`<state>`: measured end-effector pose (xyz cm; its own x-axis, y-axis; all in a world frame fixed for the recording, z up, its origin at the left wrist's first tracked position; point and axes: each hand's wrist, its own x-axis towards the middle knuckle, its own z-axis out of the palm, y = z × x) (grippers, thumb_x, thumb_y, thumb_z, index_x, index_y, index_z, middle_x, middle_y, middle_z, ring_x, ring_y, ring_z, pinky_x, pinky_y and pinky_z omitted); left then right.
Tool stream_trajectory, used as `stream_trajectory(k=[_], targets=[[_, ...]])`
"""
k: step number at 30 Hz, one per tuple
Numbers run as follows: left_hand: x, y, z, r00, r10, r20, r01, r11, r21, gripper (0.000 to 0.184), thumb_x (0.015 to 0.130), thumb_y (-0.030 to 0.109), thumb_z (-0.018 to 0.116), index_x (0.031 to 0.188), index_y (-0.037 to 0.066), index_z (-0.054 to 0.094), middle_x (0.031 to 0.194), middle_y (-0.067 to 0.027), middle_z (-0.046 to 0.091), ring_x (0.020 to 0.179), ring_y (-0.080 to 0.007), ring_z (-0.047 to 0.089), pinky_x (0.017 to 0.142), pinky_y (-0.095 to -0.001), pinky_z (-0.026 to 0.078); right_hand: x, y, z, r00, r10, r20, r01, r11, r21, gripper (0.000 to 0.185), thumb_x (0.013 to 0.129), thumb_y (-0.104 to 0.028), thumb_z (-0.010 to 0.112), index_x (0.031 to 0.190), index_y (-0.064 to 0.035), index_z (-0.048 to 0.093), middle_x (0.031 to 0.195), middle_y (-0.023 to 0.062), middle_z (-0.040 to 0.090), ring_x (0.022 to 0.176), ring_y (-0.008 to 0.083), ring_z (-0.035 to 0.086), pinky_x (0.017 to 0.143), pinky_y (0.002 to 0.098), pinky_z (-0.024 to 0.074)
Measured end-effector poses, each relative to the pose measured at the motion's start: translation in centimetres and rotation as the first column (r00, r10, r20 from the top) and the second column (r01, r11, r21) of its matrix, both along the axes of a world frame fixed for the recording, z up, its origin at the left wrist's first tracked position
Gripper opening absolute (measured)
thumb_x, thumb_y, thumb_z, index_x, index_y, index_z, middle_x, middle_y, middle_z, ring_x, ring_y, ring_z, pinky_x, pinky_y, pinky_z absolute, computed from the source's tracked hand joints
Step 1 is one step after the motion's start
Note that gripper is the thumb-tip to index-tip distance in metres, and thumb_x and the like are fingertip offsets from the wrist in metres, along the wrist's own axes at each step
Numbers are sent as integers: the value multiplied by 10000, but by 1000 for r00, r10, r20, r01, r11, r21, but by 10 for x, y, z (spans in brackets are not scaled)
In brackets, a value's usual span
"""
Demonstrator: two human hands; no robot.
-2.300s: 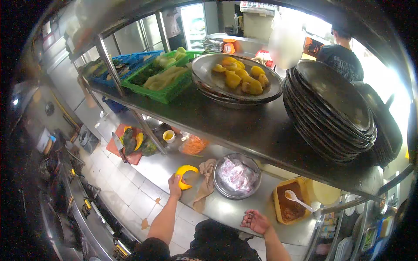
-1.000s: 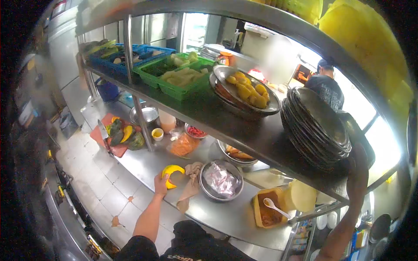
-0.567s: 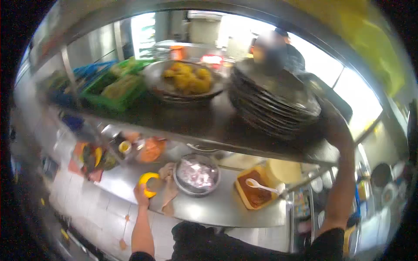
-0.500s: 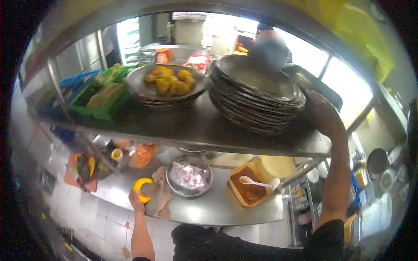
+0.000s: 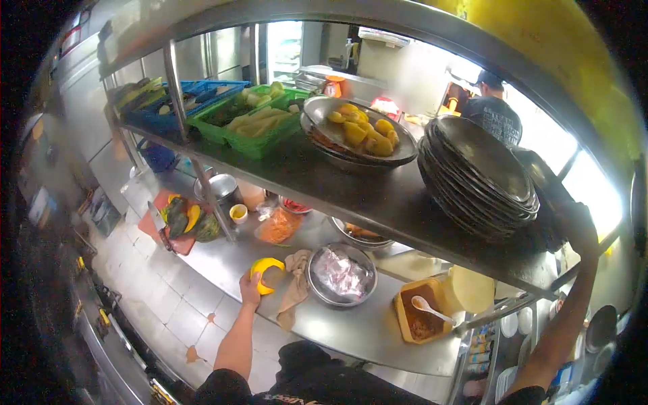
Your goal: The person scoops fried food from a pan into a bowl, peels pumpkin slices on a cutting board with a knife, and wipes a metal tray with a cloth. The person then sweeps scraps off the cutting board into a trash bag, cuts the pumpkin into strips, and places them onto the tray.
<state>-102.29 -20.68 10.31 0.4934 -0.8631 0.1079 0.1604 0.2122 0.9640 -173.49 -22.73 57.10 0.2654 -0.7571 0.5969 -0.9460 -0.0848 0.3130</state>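
My left hand (image 5: 250,289) grips a curved yellow-orange piece (image 5: 262,270) at the front edge of the steel counter, beside a brown cloth (image 5: 295,291). A metal bowl (image 5: 341,275) holding a clear plastic bag stands right of the cloth. My right hand (image 5: 576,223) is raised to the right end of the shelf, by the dark trays (image 5: 540,182) behind the stack of metal plates (image 5: 480,175); its fingers are hard to make out.
On the shelf (image 5: 385,212) are a green basket (image 5: 253,142), a blue basket (image 5: 145,118) and a plate of yellow pieces (image 5: 317,115). Below are a red board (image 5: 183,244) with a knife and a yellow tub (image 5: 406,325) with a white spoon. A person (image 5: 496,111) stands beyond.
My right hand has gone from above the counter up to the shelf's right end. The view has swung right and back. My left hand keeps the yellow-orange piece at the counter edge.
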Motion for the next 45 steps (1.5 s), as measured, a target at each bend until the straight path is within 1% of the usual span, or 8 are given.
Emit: stream_trajectory(k=[9, 16, 22, 27, 36, 38, 41, 45], targets=[[4, 0, -1, 997, -5, 78, 2, 1000, 31, 258, 854, 275, 584, 898, 21, 591, 657, -27, 553, 572, -112, 528, 534, -259, 434, 90, 5, 29, 929, -91, 360, 63, 994, 87, 114, 798, -66, 569, 908, -47, 593, 830, 60, 567, 735, 169, 539, 674, 285, 444], [-1, 1, 4, 997, 19, 75, -22, 999, 33, 272, 859, 282, 584, 897, 12, 595, 644, -27, 552, 564, -115, 533, 527, -258, 440, 53, -20, 4, 943, -135, 305, 122, 991, 61, 96, 808, -106, 558, 768, -21, 576, 713, 125, 592, 632, 229, 577, 593, 350, 451], [1, -2, -2, 995, 39, 90, -43, 998, 40, 275, 862, 273, 573, 902, 2, 596, 642, -32, 558, 551, -117, 535, 520, -261, 438, 12, -2, 4, 980, 175, 100, -152, 968, -201, 168, 861, -71, 517, 1008, -18, 576, 935, 109, 579, 876, 247, 544, 795, 354, 426], [0, -2, 2, 990, 59, 129, -67, 996, 60, 301, 853, 283, 576, 921, -10, 597, 643, -38, 566, 559, -121, 533, 522, -267, 435, 62, 25, 2, 998, 55, -22, -59, 926, -374, 119, 863, -132, 573, 846, -24, 528, 754, 117, 535, 670, 259, 502, 636, 365, 409], [22, -11, -46, 988, 64, 144, -78, 992, 95, 416, 831, 320, 583, 986, -67, 574, 869, -128, 595, 803, -226, 549, 750, -355, 451, 156, 141, 24, 993, 112, 23, -98, 936, -338, 325, 816, -298, 650, 691, -46, 488, 623, 91, 424, 575, 247, 446, 521, 347, 342], [42, -18, -79, 946, 85, 312, -133, 982, 136, 406, 856, 334, 562, 999, -45, 571, 855, -111, 579, 794, -222, 554, 753, -343, 451, 163, 175, 26, 984, 179, -10, -171, 917, -360, 292, 800, -283, 660, 714, -53, 501, 604, 64, 384, 564, 232, 416, 519, 348, 336], [14, -1, -10, 993, -6, 121, -3, 997, 79, 346, 874, 350, 535, 901, 6, 557, 753, -60, 537, 650, -146, 520, 614, -287, 432, 150, 219, 27, 891, 453, 41, -417, 850, -322, 229, 792, -238, 642, 746, -54, 515, 656, 62, 397, 623, 231, 420, 556, 364, 349], [11, -4, -7, 994, -26, 103, 22, 999, 35, 312, 880, 349, 512, 838, 40, 524, 682, -38, 500, 577, -132, 499, 551, -274, 426, 137, 288, 26, 953, 301, 39, -289, 939, -187, 189, 796, -191, 568, 841, -8, 549, 827, 152, 472, 782, 283, 457, 708, 406, 371]])
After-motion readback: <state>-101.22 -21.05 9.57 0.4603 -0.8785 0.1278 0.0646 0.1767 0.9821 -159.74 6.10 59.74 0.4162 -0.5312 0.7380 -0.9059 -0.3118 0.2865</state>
